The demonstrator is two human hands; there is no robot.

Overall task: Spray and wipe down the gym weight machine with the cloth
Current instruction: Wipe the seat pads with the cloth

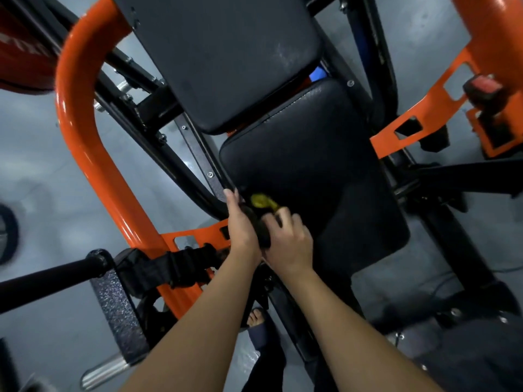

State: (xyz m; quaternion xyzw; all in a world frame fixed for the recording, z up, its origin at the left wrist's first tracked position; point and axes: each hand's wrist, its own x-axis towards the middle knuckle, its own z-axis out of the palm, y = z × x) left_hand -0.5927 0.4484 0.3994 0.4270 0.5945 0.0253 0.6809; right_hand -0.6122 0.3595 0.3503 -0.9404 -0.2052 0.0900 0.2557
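head view looks down on the weight machine, with both hands meeting at the lower left corner of the black seat pad (311, 165), just below the frame's centre. between them sits a dark object (259, 226) topped by a yellow-green piece (261, 200); whether it is the cloth or the spray bottle cannot be told. the right hand (290, 244) has its fingers curled round the object from the right, knuckles up, just below the yellow-green piece. the left hand (244, 224) lies along the object's left side with fingers straight, their tips at the pad's left edge. the rest of the seat pad runs up and right of the hands, bare, to the back pad (226, 52) above it. a curved orange tube (85, 142) closes off the left side, with grey floor (34, 171) beyond it, and an orange bracket (418, 123) flanks the pad on the right. a black bar (48, 281) crosses the lower left. white marks on the red panel (25, 46) in the upper left corner are too blurred to read
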